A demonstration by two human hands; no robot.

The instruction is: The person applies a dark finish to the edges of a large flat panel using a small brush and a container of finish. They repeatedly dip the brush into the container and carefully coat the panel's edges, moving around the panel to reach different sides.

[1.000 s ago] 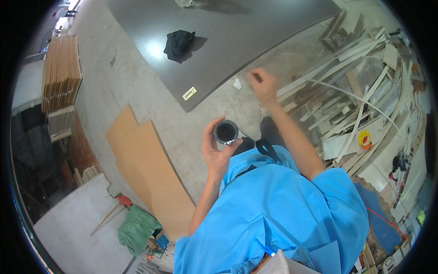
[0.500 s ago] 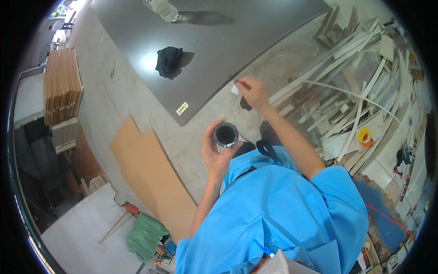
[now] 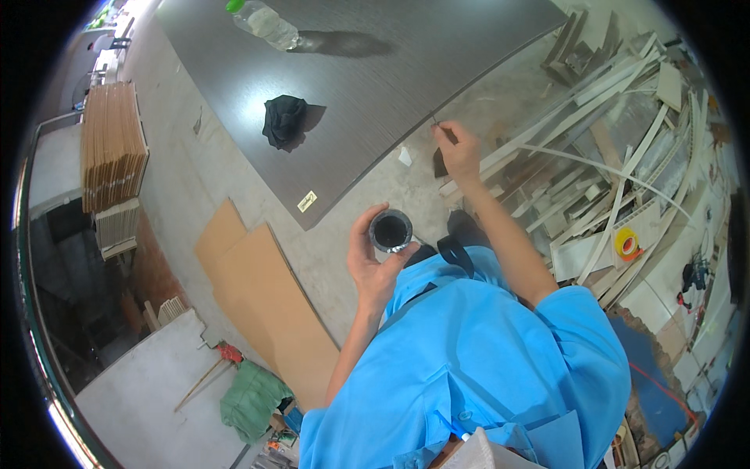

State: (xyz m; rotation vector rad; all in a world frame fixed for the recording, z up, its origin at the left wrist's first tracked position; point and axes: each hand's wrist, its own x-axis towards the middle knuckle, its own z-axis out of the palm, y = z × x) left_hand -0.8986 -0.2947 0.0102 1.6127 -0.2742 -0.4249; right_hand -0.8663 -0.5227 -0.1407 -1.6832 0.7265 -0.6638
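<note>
In front of my body my left hand (image 3: 369,262) is wrapped round a dark round cup (image 3: 402,216) with a thick grey rim. Its open top faces up and its inside looks black. My right hand (image 3: 459,156) is closed in a pinch beside the right edge of the dark table (image 3: 367,102). A thin dark sliver sticks out from its fingertips, too small to name. A black crumpled cloth (image 3: 283,121) lies on the table, and a small pale label (image 3: 307,201) is at its near corner.
A clear bottle with a green cap (image 3: 269,27) lies on the table. Scrap strips (image 3: 594,187) and a yellow tape roll (image 3: 626,244) are piled at right. Flat brown boards (image 3: 266,289) lie at left; a white scrap (image 3: 405,156) is on the floor.
My right hand has moved a little away and to the right, along the table's edge. My left hand keeps the cup in nearly the same place. More of the bottle shows.
</note>
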